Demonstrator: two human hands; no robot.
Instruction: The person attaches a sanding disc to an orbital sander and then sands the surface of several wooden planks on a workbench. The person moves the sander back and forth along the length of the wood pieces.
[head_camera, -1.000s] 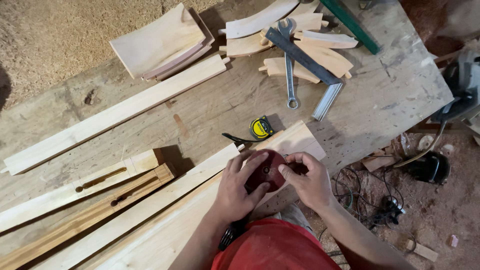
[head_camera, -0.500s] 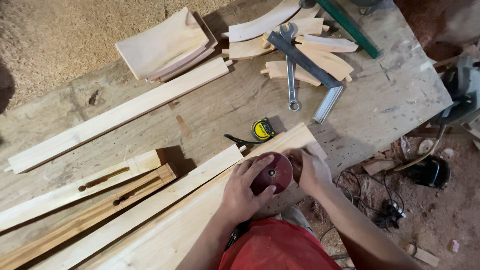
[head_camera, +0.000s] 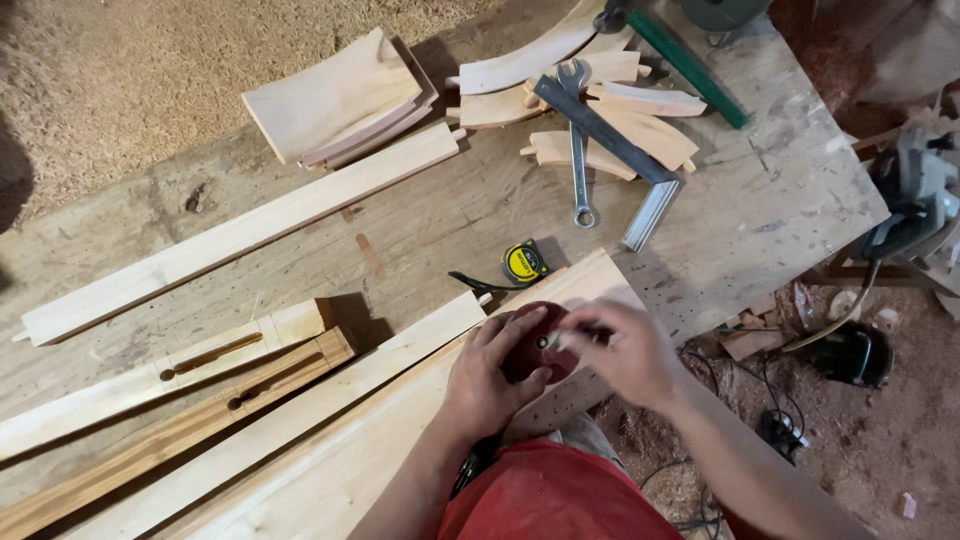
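Gripping a dark red round tool (head_camera: 528, 345) with my left hand (head_camera: 490, 385) on a pale plank (head_camera: 380, 440) near the surface's front edge; my right hand (head_camera: 625, 350) pinches its centre; a yellow tape measure (head_camera: 524, 262) lies just beyond.

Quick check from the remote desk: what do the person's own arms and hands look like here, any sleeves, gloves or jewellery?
Both hands are bare: no gloves on the left hand or the right hand. No rings, watch or wristband show on either. Both forearms are uncovered as far as the bottom edge of the head view, so no sleeves reach them. Between the arms, a red cloth garment shows at the bottom of the picture.
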